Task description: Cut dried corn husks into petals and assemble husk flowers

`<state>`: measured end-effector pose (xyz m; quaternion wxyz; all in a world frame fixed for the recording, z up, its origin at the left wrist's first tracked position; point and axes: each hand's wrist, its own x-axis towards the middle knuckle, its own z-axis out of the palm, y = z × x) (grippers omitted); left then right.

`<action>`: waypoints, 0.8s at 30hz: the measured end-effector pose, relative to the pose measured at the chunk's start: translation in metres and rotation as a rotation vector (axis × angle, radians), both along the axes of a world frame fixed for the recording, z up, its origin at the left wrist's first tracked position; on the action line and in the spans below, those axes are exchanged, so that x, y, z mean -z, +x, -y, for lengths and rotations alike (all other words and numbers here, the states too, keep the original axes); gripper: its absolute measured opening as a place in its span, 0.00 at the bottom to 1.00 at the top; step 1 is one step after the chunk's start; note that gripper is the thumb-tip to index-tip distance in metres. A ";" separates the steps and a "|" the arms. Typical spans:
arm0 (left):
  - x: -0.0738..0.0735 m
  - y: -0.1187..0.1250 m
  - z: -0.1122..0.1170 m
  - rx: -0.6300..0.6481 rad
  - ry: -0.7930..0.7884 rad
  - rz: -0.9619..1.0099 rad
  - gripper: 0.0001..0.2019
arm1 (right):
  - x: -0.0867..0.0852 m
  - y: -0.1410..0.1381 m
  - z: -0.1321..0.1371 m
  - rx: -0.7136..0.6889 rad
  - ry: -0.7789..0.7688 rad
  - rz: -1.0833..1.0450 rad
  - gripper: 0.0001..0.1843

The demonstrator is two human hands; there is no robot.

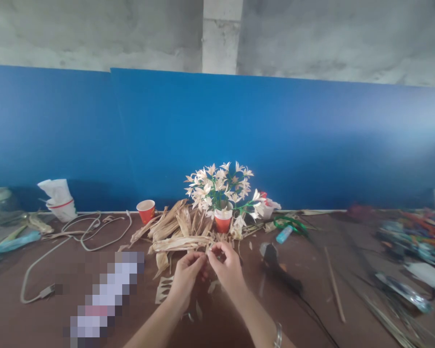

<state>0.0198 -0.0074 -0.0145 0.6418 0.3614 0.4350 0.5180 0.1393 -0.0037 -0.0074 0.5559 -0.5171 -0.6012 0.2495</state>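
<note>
My left hand [186,274] and my right hand [227,268] meet over the brown table [348,270], fingers pinched together on a small pale piece of dried husk between them. Just beyond them lies a pile of dried corn husks [177,227]. Behind the pile stands an orange paper cup [223,222] holding a bunch of handmade white flowers [223,186] on green stems. Cut husk petals [164,289] lie on the table below my left hand. A bracelet shows on my right wrist.
A black glue gun [277,268] with its cord lies right of my hands, a thin wooden stick [335,285] beyond it. A second orange cup [145,211], white cable [90,232] and white cups [60,199] sit left. Green wire [292,223], glue stick [284,234], cluttered materials [413,237] right. Blue wall [311,145] behind.
</note>
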 end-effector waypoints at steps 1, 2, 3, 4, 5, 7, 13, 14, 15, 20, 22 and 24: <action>0.000 0.000 0.000 -0.004 0.000 0.024 0.14 | -0.001 0.001 0.000 -0.008 -0.011 -0.036 0.05; 0.000 -0.001 0.000 -0.007 0.004 0.049 0.14 | -0.002 0.002 0.000 -0.016 -0.026 -0.078 0.07; -0.001 -0.001 -0.001 -0.010 0.011 0.071 0.14 | -0.002 0.004 -0.001 -0.026 -0.045 -0.123 0.08; -0.001 -0.002 -0.001 -0.012 0.019 0.089 0.13 | -0.002 0.005 -0.002 -0.038 -0.064 -0.170 0.09; -0.002 -0.002 -0.001 -0.009 0.025 0.103 0.13 | -0.002 0.007 -0.003 -0.053 -0.084 -0.218 0.10; -0.003 -0.003 0.000 0.005 0.027 0.128 0.13 | 0.000 0.010 -0.006 -0.089 -0.137 -0.313 0.12; -0.003 -0.005 -0.001 0.032 -0.035 0.217 0.12 | 0.007 0.008 -0.010 -0.205 -0.247 -0.461 0.13; -0.003 -0.005 -0.001 0.032 -0.039 0.234 0.12 | 0.007 0.007 -0.010 -0.222 -0.252 -0.468 0.13; -0.002 -0.005 -0.002 0.033 -0.038 0.250 0.12 | 0.007 0.006 -0.009 -0.241 -0.258 -0.471 0.13; -0.001 -0.006 -0.001 0.059 -0.044 0.290 0.10 | 0.008 0.004 -0.008 -0.303 -0.279 -0.480 0.13; -0.002 -0.006 -0.001 0.066 -0.053 0.300 0.10 | 0.008 0.004 -0.008 -0.318 -0.285 -0.493 0.12; -0.002 -0.006 0.000 0.068 -0.056 0.313 0.11 | 0.006 0.004 -0.006 -0.333 -0.287 -0.487 0.12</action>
